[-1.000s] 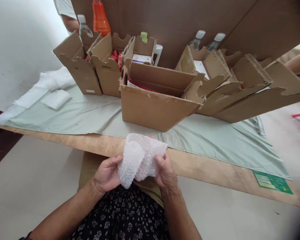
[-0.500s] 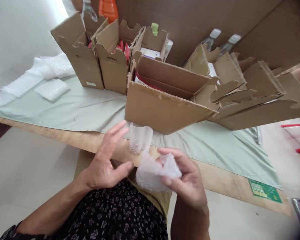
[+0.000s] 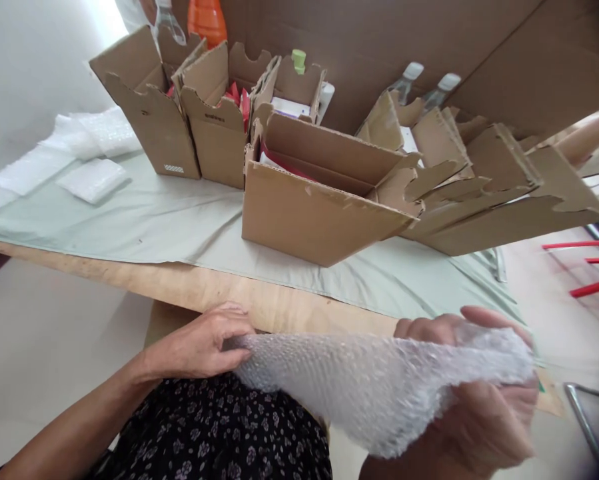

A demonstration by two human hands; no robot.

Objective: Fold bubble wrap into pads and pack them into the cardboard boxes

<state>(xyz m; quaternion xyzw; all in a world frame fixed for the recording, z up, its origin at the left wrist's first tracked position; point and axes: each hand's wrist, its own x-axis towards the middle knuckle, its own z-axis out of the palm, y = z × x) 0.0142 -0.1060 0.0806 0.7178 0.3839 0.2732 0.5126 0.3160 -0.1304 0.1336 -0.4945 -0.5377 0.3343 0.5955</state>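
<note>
You're at what looks like the spreading step, left hand (image 3: 204,343) pinching one end of the bubble wrap (image 3: 344,377), right hand (image 3: 494,417) gripping its bunched end, by the desk (image 3: 279,303) edge; next move needs firm grips.

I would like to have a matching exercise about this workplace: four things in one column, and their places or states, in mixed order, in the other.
1. Long bubble wrap
2. Small flat packet
3. Orange bottle
4. Front box

A. Behind the left-side boxes
B. Standing, top open, something red and white inside
C. Stretched from the left hand to the right hand
D. Lying on the pale green cloth

Pairs: 1-C, 2-D, 3-A, 4-B
</note>
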